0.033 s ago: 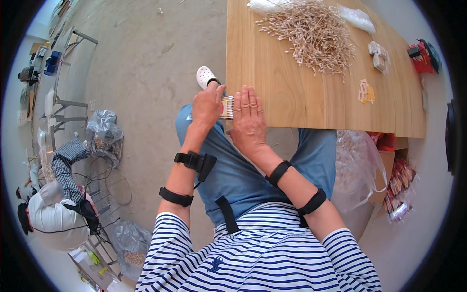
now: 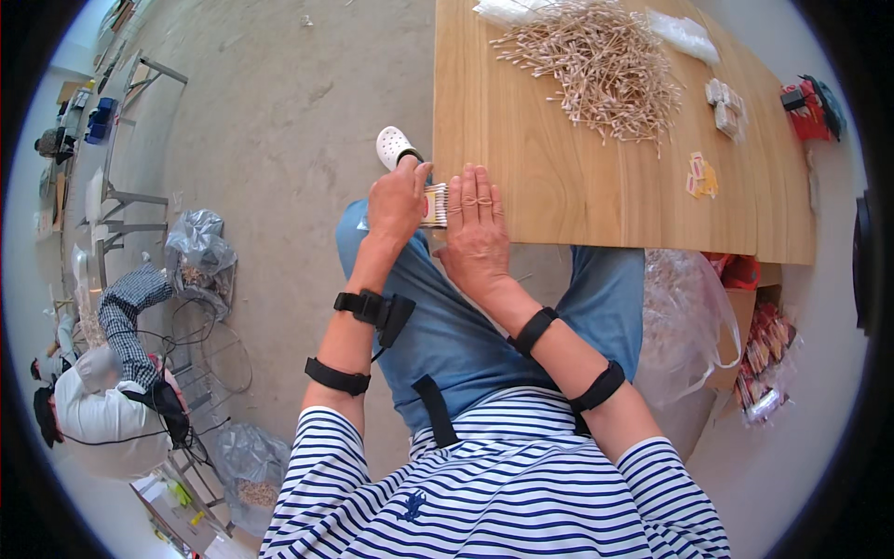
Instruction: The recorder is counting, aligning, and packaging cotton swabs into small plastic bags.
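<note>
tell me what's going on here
The left hand holds a small pack of swabs at the near left corner of the table. The right hand, fingers straight, is against the pack's right side. Farther back on the table lies a loose swab pile.

Loose swabs [image 2: 610, 79] on wooden table [image 2: 549, 191].
</note>
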The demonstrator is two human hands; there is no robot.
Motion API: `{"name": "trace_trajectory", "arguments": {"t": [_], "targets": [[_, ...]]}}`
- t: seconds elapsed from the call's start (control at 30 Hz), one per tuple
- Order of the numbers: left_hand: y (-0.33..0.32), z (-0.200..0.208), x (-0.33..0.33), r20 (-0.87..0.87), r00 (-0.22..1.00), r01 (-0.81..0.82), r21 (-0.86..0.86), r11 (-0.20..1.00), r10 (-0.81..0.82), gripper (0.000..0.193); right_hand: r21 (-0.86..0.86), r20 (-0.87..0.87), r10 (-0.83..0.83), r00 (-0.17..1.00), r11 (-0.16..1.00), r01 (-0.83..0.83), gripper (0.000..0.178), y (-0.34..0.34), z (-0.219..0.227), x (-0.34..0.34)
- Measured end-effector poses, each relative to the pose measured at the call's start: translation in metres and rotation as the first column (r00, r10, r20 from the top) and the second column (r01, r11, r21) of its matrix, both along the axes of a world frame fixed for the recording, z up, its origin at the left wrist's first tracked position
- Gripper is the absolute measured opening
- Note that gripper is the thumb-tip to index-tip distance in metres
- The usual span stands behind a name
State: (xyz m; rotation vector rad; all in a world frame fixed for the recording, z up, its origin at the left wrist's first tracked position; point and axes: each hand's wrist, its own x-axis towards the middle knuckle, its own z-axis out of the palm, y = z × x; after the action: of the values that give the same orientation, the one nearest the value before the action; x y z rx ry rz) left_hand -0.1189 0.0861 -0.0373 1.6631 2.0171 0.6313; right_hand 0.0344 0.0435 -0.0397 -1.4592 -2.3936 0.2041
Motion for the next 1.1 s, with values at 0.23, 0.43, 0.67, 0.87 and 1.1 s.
{"name": "trace_trajectory", "arguments": {"t": [0.23,0.43,0.67,0.87,1.1], "targets": [[0.0,0.004,0.004,-0.122,0.992,-0.01,0.002,1.0,0.01,0.029,-0.022,-0.045,-0.005,0.999,1.0,0.004,0.084,-0.001,0.0,-0.001],[0.0,0.007,0.006,-0.105,0.994,-0.022,0.031,0.999,0.026,0.033,0.0,0.002,-0.041,0.999,0.999,0.041,0.083,0.0,-0.003,-0.005],[0.001,0.007,0.008,-0.229,0.973,0.015,0.047,0.999,-0.004,0.03,0.017,0.009,-0.053,0.999,0.998,0.053,0.082,-0.001,-0.004,-0.005],[0.0,0.004,0.008,-0.275,0.961,0.008,0.042,0.999,0.004,0.03,-0.07,0.012,-0.028,1.0,0.997,0.029,0.098,-0.003,0.006,-0.004],[0.001,0.005,0.009,-0.317,0.948,0.015,0.025,1.0,-0.006,0.029,-0.099,-0.036,-0.032,0.999,0.995,0.028,0.111,-0.004,0.007,-0.004]]}}
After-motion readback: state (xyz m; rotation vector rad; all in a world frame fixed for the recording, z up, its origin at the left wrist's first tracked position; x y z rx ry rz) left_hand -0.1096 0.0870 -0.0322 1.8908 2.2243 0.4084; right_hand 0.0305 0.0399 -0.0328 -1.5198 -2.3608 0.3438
